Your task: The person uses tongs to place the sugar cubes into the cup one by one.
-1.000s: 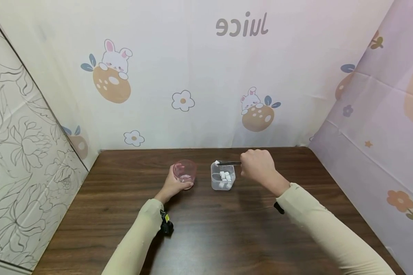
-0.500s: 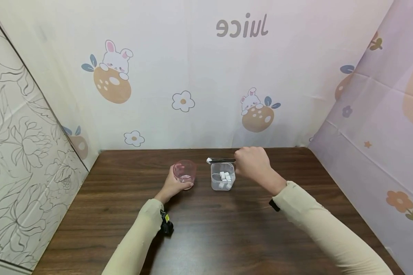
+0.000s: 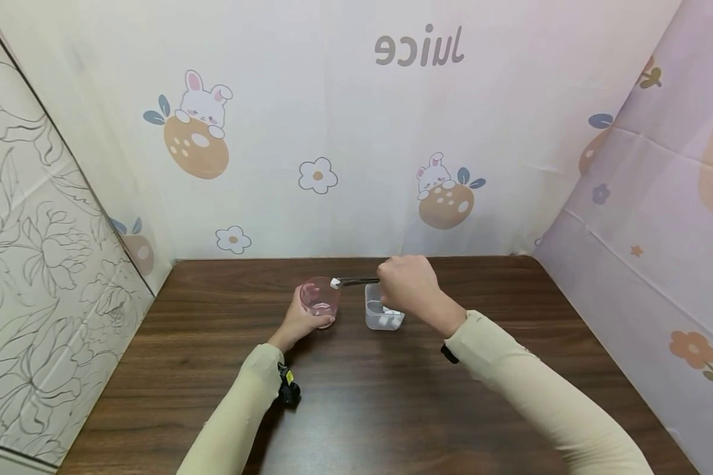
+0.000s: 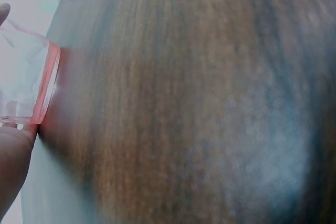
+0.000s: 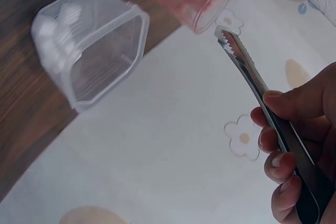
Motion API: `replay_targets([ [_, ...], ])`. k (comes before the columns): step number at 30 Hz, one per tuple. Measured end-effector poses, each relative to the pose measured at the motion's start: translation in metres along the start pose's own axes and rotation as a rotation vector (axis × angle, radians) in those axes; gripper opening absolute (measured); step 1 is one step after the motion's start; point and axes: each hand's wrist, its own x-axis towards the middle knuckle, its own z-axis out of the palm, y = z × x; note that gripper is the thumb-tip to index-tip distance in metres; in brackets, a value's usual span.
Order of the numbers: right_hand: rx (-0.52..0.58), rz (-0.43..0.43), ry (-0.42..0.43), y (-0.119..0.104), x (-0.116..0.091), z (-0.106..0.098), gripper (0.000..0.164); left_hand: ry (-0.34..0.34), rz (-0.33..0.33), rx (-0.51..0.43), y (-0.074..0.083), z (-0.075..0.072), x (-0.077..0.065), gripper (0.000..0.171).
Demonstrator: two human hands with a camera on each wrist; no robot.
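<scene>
A clear pink cup (image 3: 322, 305) stands on the table, gripped round its left side by my left hand (image 3: 298, 322). My right hand (image 3: 412, 287) holds metal tongs (image 3: 359, 282), pointing left. Their tips pinch a small white cube, likely a sugar cube (image 3: 335, 284), at the right side of the cup's rim. In the right wrist view, the fingers and thumb squeeze the tongs (image 5: 278, 121) along their arms, and the toothed tips overlap the area by the cup's mouth. Below my right hand sits a clear plastic box (image 3: 373, 318), partly hidden, holding several more white cubes (image 5: 60, 30).
The brown wooden table (image 3: 356, 409) ends at the back against a printed curtain (image 3: 356, 132). Patterned panels rise on the left and right sides. A small black camera (image 3: 288, 389) is strapped at the left wrist.
My right hand has moved left, carrying the tongs and the sugar cube from over the plastic box to the cup's rim. My left hand and the cup have stayed put.
</scene>
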Motion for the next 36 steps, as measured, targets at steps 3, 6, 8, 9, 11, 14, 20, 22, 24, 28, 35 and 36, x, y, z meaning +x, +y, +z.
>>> replay_targets([
  [3,0.005,-0.013,-0.003,-0.008,0.005,0.003,0.046,-0.014,-0.014,0.023,0.013,0.0,-0.006,0.087],
  [6,0.008,-0.037,0.013,-0.014,0.01,0.008,0.044,-0.014,-0.029,0.039,0.017,0.001,-0.008,0.089],
  [8,0.01,-0.052,0.02,-0.017,0.012,0.011,0.042,-0.009,-0.039,0.05,0.017,0.001,-0.008,0.089],
  [9,0.011,-0.058,0.017,-0.019,0.014,0.013,0.042,-0.007,-0.04,0.051,0.016,0.001,-0.008,0.089],
  [11,-0.002,-0.062,0.001,-0.022,0.016,0.016,0.043,-0.004,-0.045,0.051,0.015,0.001,-0.007,0.089],
  [14,-0.018,-0.059,-0.049,-0.026,0.021,0.021,0.049,-0.008,-0.053,0.064,0.015,0.001,-0.008,0.089],
  [20,-0.062,-0.06,-0.1,-0.034,0.033,0.033,0.047,-0.002,-0.047,0.08,0.017,0.0,-0.008,0.088],
  [22,-0.077,-0.07,-0.096,-0.037,0.038,0.037,0.042,-0.004,-0.042,0.079,0.016,0.0,-0.008,0.088],
  [24,-0.095,-0.086,-0.093,-0.04,0.041,0.04,0.039,-0.008,-0.044,0.078,0.015,-0.001,-0.008,0.088],
  [28,-0.116,-0.109,-0.073,-0.047,0.047,0.044,0.039,-0.005,-0.046,0.074,0.005,-0.002,-0.003,0.09],
  [35,-0.163,-0.095,-0.1,-0.056,0.058,0.046,0.034,0.037,-0.032,0.052,-0.019,-0.003,0.009,0.093],
  [36,-0.172,-0.092,-0.108,-0.057,0.059,0.047,0.033,0.041,-0.029,0.054,-0.02,-0.003,0.009,0.093],
])
